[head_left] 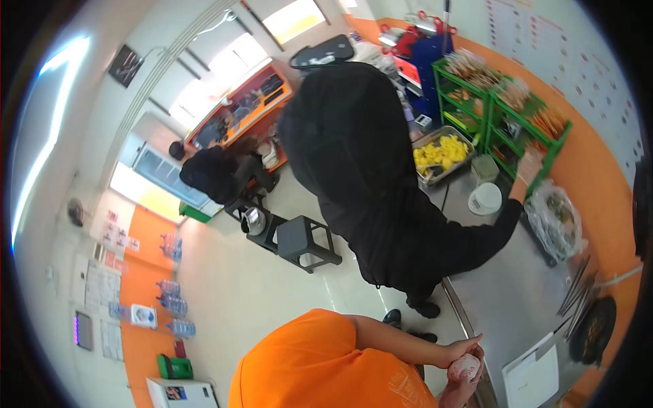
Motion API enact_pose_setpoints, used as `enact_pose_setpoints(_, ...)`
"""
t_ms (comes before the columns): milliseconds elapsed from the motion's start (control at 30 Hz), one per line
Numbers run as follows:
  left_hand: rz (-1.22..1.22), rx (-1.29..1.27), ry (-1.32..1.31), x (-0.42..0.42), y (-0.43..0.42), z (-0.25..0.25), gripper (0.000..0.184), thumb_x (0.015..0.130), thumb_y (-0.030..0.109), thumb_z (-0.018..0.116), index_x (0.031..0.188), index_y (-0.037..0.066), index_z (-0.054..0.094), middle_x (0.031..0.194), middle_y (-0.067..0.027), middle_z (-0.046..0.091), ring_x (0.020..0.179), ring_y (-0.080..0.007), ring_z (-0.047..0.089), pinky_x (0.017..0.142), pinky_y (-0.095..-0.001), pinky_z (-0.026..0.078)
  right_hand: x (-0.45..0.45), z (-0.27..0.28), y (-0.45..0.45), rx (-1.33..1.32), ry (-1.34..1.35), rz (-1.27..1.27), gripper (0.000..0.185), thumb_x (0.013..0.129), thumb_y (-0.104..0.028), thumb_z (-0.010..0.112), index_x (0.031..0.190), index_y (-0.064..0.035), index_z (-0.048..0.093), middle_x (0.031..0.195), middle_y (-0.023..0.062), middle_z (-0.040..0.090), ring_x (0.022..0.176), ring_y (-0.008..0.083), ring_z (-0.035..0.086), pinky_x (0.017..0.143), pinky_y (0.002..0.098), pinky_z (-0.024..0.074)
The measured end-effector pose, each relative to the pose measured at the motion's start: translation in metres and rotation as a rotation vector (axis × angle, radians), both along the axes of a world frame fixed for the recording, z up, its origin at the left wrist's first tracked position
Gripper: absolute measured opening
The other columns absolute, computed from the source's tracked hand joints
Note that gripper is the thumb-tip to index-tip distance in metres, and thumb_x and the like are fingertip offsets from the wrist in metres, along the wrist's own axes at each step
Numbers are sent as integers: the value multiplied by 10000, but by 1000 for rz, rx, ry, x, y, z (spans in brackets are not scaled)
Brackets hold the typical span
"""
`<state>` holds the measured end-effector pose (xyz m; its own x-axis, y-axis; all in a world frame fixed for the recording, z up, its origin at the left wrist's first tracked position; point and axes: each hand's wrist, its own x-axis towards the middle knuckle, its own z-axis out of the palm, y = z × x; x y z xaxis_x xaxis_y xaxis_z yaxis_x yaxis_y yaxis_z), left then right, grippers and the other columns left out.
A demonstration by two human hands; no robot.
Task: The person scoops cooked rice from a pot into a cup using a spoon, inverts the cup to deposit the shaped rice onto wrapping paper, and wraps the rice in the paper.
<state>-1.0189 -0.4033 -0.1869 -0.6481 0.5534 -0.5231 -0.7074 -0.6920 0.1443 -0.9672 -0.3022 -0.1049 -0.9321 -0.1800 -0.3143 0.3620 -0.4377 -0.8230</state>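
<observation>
A round, pinkish-white lump with reddish marks [466, 368] sits between my two hands, at the edge of the steel table [486, 299]. I cannot make out what kind of thing it is. My left hand [460, 350] is curled over its upper side, fingers bent around it. Below, my right hand [460, 390] cups it from the other side, partly cut off by the frame's bottom edge. My orange sleeve [299, 353] fills the lower middle. On the table to the right lies a white board or tray [532, 372].
A co-worker in a black hooded top [360, 156] stands close, one hand [529, 166] at the green rack [500, 112]. A tray of yellow pieces [442, 153], a white round-lidded tub [485, 198], a plastic bag [556, 221] and metal utensils [578, 296] are on the table. Another person [214, 173] sits farther back.
</observation>
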Motion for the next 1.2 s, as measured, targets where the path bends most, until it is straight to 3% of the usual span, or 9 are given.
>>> enact_pose_setpoints(400, 123, -72, 122, -13, -29, -12, 619, 1067, 635, 426, 970, 68, 655, 894, -62, 684, 842, -188, 671, 818, -324, 546, -27, 4, -17, -38, -35, 166, 648, 983, -188, 565, 1568, -2, 358, 1500, 183, 484, 1391, 319, 495, 1121, 413, 456)
enact_pose_setpoints(567, 234, -128, 132, -23, -39, -2, 656, 1045, 669, 443, 917, 69, 676, 834, -70, 689, 773, -195, 675, 750, -326, 551, -34, 10, -21, -59, 33, 215, 610, 999, -182, 537, 1559, -6, 368, 1489, 185, 490, 1373, 322, 508, 1106, 422, 468)
enact_pose_setpoints(767, 237, -56, 166, -34, -55, -2, 591, 1076, 618, 419, 1014, 87, 671, 946, -54, 691, 887, -173, 677, 842, -320, 553, -43, 34, -33, 8, 98, 243, 752, 928, -301, 669, 1552, -3, 376, 1473, 159, 488, 1335, 274, 522, 1067, 399, 483)
enact_pose_setpoints(867, 267, -26, 100, -26, -49, 10, 612, 1045, 659, 459, 1032, 86, 673, 917, -63, 699, 852, -207, 690, 820, -343, 572, -45, 52, -30, 38, 4, 275, 919, 842, -447, 785, 1565, -48, 385, 1434, 104, 515, 1278, 239, 560, 933, 356, 557)
enact_pose_setpoints(900, 230, -42, 115, -19, -51, 22, 601, 1061, 639, 438, 1070, 86, 671, 961, -61, 700, 916, -203, 688, 878, -343, 563, -43, 60, -28, 46, -48, 251, 986, 799, -489, 829, 1570, -62, 387, 1419, 87, 525, 1254, 225, 575, 883, 338, 578)
enact_pose_setpoints(967, 225, -44, 233, -19, -53, 22, 598, 1089, 608, 388, 1088, 83, 672, 1018, -69, 703, 981, -210, 684, 950, -352, 541, -51, 44, -18, 51, -57, 276, 979, 776, -407, 878, 1567, -82, 401, 1400, 75, 533, 1221, 220, 597, 845, 329, 598)
enact_pose_setpoints(1033, 176, -18, 128, -15, -55, 26, 628, 1062, 645, 416, 1164, 70, 646, 1118, -124, 698, 1052, -264, 693, 973, -414, 560, -45, 27, -14, -76, -121, 176, 996, 733, -262, 934, 1564, -99, 409, 1323, 45, 588, 1154, 182, 628, 804, 312, 615)
enact_pose_setpoints(1100, 104, -126, 32, -12, -51, 22, 660, 1061, 671, 375, 1195, 77, 629, 1152, -127, 666, 1111, -274, 669, 1006, -434, 544, -37, 12, -2, -78, -178, 144, 906, 782, -115, 877, 1561, -77, 416, 1400, 67, 549, 1253, 205, 593, 916, 338, 596)
enact_pose_setpoints(1200, 22, -30, 6, -4, -48, 17, 659, 1066, 673, 350, 1233, 87, 600, 1179, -104, 636, 1152, -259, 641, 1038, -419, 518, -26, -3, 1, -46, -259, 57, 941, 752, 0, 859, 1576, -74, 410, 1431, 68, 550, 1310, 201, 567, 1054, 353, 529)
